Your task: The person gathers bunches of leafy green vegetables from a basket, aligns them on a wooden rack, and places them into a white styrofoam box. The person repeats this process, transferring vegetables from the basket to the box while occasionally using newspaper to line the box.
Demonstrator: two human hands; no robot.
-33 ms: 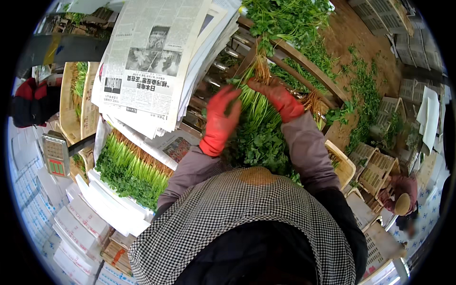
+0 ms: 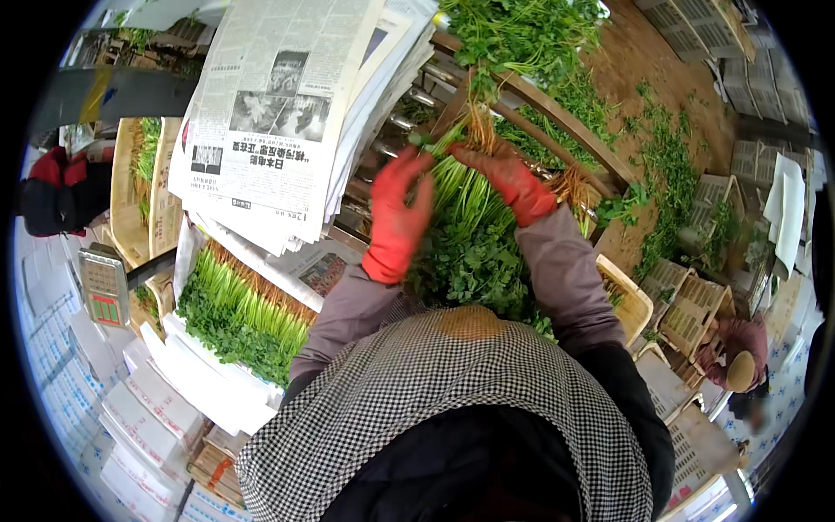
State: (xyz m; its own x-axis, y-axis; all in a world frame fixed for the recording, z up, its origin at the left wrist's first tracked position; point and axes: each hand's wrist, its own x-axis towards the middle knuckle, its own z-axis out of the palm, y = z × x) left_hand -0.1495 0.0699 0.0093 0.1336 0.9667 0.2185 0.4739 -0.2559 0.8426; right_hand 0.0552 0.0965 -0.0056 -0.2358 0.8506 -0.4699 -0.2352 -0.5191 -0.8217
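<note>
My right hand (image 2: 515, 181), in a red glove, is closed around the stems of a leafy green bunch like thin celery (image 2: 465, 187), just below its orange-brown roots (image 2: 481, 129). The leaves (image 2: 478, 252) hang down toward my apron. To the left of the stems is my left hand (image 2: 398, 213), also red-gloved, with thumb and fingers apart. A small green leaf shows by its fingertips; whether they touch it I cannot tell. Under and beyond my hands lies a wooden slatted frame (image 2: 557, 113), with more greens (image 2: 522, 35) heaped at its far end.
A newspaper stack (image 2: 270, 113) stands left of my hands. Below it, a white box holds neatly rowed celery-like bunches (image 2: 243, 309). A scale display (image 2: 104, 283) and a yellow crate (image 2: 126, 191) are at far left. Loose greens litter the brown floor (image 2: 644, 52). Another person (image 2: 739, 352) bends at right.
My left hand has shifted slightly, its fingers now nearer a small leaf beside the stems. The right hand keeps its hold on the bunch.
</note>
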